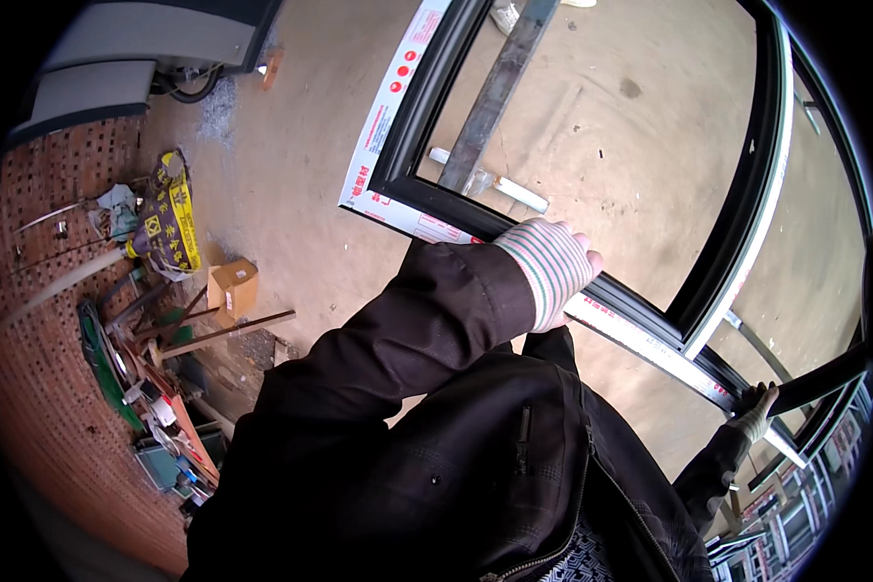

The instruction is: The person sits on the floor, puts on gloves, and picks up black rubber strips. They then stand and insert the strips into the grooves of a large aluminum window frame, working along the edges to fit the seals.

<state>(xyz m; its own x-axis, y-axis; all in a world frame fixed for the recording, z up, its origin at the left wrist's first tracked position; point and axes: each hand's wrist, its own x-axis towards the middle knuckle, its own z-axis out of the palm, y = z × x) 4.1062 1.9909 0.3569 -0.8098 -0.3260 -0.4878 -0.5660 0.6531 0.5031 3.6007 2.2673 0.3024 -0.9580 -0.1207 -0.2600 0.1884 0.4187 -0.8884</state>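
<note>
A large black window frame (456, 207), edged with white protective film that carries red print, lies in front of me. Its near bar runs from the centre down to the right. My left hand (550, 267), in a pale striped glove with bare fingertips, is closed over that near bar; part of its grip is hidden behind the hand. Farther right, my right hand (755, 417), also gloved, is wrapped round the frame near its right-hand corner. Through the frame's opening show a dark metal bar (495, 102) and a white tube (522, 194) below it.
A grey machine (155, 58) stands at the upper left. Beside a brick wall (44, 281) lie a yellow-and-dark sack (172, 228), a cardboard box (233, 289) and a scrap heap (170, 427). Stacked metal profiles (800, 519) fill the lower right. A shoe (504, 17) shows at the top.
</note>
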